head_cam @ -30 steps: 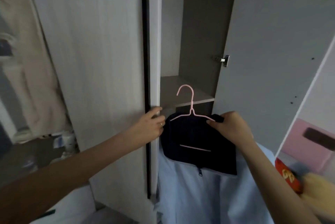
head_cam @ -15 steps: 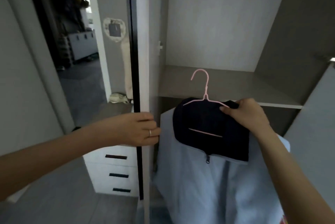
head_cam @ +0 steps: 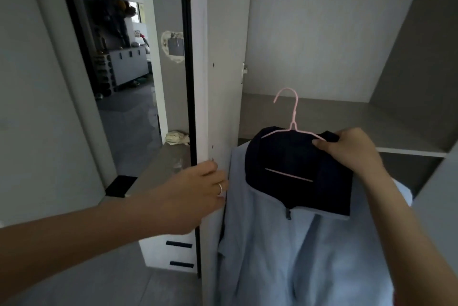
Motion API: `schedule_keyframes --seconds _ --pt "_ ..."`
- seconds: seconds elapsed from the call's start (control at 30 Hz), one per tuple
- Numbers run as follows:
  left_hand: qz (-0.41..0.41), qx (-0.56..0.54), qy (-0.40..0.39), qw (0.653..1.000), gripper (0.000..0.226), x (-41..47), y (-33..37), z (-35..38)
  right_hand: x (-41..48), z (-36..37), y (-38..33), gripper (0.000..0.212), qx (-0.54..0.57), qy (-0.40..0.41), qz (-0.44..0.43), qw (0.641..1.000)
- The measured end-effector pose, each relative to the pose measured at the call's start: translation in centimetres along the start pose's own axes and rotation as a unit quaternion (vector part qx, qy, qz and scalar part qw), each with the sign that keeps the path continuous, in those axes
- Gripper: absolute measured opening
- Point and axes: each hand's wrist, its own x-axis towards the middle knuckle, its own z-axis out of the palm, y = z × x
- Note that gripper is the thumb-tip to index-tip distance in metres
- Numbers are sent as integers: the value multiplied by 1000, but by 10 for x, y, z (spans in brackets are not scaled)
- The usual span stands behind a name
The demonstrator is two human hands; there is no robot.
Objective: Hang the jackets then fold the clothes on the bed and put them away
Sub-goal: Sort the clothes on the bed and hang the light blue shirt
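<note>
**Head camera: jacket on pink hanger held up at open wardrobe**

The head camera looked into an open wardrobe that filled the right half of the frame. A pale blue jacket (head_cam: 297,256) hung in the lower centre on a pink hanger (head_cam: 294,117), its dark navy collar (head_cam: 292,177) folded open across the hanger's shoulders and a zip pull showing just below the collar. The hanger's hook stood upright and free in front of the grey shelf (head_cam: 347,120) at centre right, caught on nothing.

The right hand (head_cam: 352,152), reaching in from the lower right, was clenched on the jacket at the collar's right end, thumb pressed on the navy cloth where the hanger's arm ran beneath it. The jacket's body fell away below the bottom edge of the frame.

The left hand (head_cam: 198,191), coming in from the lower left with a ring (head_cam: 220,188) on one finger, grasped the edge of the white wardrobe panel (head_cam: 218,107) at centre, its fingertips curled out of sight behind that edge, just beside the jacket's left shoulder.

Left of the panel stood a white drawer unit (head_cam: 168,251) with dark handles at lower centre, and a crumpled pale cloth (head_cam: 176,136) lay on the counter above it. A dim hallway (head_cam: 119,58) opened at upper left.
</note>
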Motion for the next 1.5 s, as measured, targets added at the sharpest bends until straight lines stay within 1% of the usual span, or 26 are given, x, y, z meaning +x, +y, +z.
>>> schedule_keyframes --seconds 0.1,0.13,0.17,0.2,0.27,0.3,0.37,0.4,0.43,0.47,0.53,0.57,0.6,0.63,0.67,0.77,0.8,0.9,1.0,1.07,1.13,1.23,1.3,1.33,1.43,1.5 --pt "-38 -46 -66 996 27 27 17 -17 0 -4 0 45 -13 5 6 1000" --pt "-60 -82 -55 993 33 44 23 -24 0 -8 4 45 -16 6 9 1000" --pt "-87 -134 -17 987 38 62 28 -31 -1 -11 9 44 -13 9 14 1000" --pt "-97 -189 -11 977 40 85 33 -36 -2 -17 18 44 -8 13 22 1000" --pt "-122 -254 -55 958 71 125 32 -41 -8 -26 36 42 -7 34 29 999" --pt "-138 -254 -36 957 83 153 30 -46 -12 -36 51 42 -14 55 35 998" --pt "-196 -265 8 944 90 199 20 -52 -21 -50 73 44 -28 102 47 993" --pt "-219 -319 23 922 89 230 18 -58 -26 -64 89 44 -37 127 58 989" --pt "-232 -397 39 887 86 257 19 -59 -31 -76 104 42 -38 143 64 987" --pt "-222 -481 54 847 80 278 18 -56 -35 -84 112 39 -36 154 62 985" --pt "-151 -622 102 762 51 319 29 -61 -42 -106 128 38 -36 165 55 984" --pt "-128 -653 129 735 34 333 37 -69 -46 -117 134 39 -40 170 56 983" --pt "-126 -669 156 716 20 341 42 -74 -49 -125 135 40 -47 176 51 982" --pt "-134 -672 190 703 13 352 46 -81 -51 -135 136 41 -60 187 52 979" --pt "-143 -663 230 698 14 359 46 -89 -52 -143 135 42 -80 198 48 976" --pt "-156 -608 343 699 17 378 28 -111 -36 -170 126 38 -138 251 25 958" --pt "-173 -591 364 699 17 380 20 -112 -31 -175 121 38 -155 255 12 954" --pt "-218 -551 404 697 23 408 -10 -115 -3 -187 112 36 -248 275 -29 928" --pt "-217 -552 407 695 27 451 -42 -122 24 -195 112 31 -341 296 -47 891" --pt "-203 -544 417 699 25 485 -65 -128 47 -203 119 27 -356 302 -33 884" --pt "-179 -529 429 709 23 512 -81 -134 64 -212 127 32 -332 288 -25 898" --pt "-157 -517 448 712 24 553 -113 -137 97 -230 140 61 -256 253 0 933" --pt "-161 -516 457 707 26 581 -143 -137 124 -241 148 71 -252 240 17 938" --pt "-162 -516 459 705 26 593 -158 -136 137 -244 150 68 -263 234 23 936" --pt "-154 -510 452 716 25 616 -182 -135 161 -247 158 42 -271 215 30 938" --pt "-149 -506 445 723 25 624 -186 -132 167 -248 160 35 -280 195 28 940"
